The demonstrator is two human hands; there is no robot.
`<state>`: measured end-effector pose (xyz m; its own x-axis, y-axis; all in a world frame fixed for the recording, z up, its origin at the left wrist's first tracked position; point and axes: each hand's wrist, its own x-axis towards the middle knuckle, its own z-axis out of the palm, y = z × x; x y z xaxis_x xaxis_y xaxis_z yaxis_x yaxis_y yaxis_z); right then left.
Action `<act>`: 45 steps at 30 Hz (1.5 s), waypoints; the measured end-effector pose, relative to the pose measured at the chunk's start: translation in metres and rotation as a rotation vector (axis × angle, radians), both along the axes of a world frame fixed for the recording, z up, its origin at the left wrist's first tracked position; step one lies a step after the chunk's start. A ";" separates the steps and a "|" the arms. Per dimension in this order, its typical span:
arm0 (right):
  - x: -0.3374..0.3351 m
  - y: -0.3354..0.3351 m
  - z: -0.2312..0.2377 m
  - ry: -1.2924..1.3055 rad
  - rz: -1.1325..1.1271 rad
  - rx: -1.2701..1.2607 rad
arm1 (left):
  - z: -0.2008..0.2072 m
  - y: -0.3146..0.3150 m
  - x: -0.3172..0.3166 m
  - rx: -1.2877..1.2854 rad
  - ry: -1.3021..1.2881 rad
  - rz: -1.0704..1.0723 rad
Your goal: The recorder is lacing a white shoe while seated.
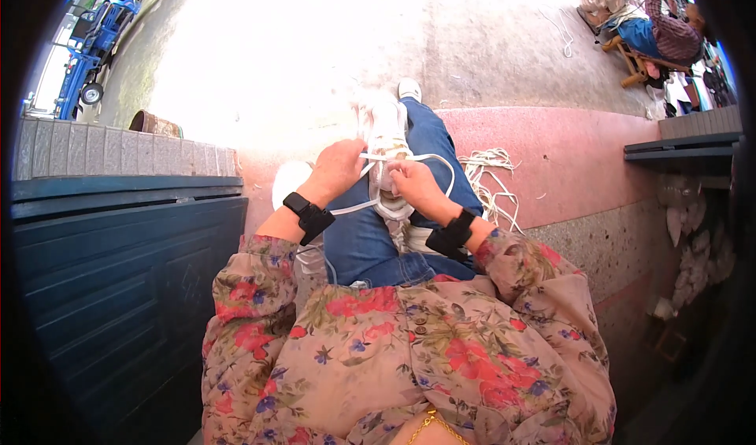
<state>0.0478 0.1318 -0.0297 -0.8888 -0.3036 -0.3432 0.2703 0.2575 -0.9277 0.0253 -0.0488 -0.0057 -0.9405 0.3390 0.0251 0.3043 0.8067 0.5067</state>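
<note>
A white shoe-like item (386,124) with pale tan parts lies between my knees, its far end washed out by glare. Flat white lace (441,160) crosses it and loops out to the right, and another stretch sags toward my left wrist. My left hand (340,168) is closed at the left side, fingers pinched on the lace. On the near right side, my right hand (417,187) has its thumb and fingers drawn together against the item; what is between the fingertips is hidden. Both wrists wear black bands.
Loose white laces (492,179) lie heaped on the pink floor by my right leg. Dark blue panelling (126,287) stands at left, with a brown pot (156,124) beyond it. Another person (669,31) sits far right beside a white pile (610,4). Blue vehicles (98,39) stand far left.
</note>
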 end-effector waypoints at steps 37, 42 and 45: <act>-0.055 0.049 0.213 0.154 0.098 -0.985 | 0.074 0.049 0.014 0.732 -0.789 0.199; -0.070 0.048 0.201 0.157 0.148 -1.022 | 0.077 0.067 0.011 0.885 -0.701 -0.033; -0.092 0.055 0.182 0.430 -0.130 -0.694 | 0.099 0.041 0.002 0.935 -0.738 0.137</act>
<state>-0.0445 0.1865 0.1524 -0.9425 -0.2071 0.2624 -0.1563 -0.4209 -0.8936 0.0277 -0.0077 0.0936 -0.8583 0.3727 -0.3527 -0.3663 0.0362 0.9298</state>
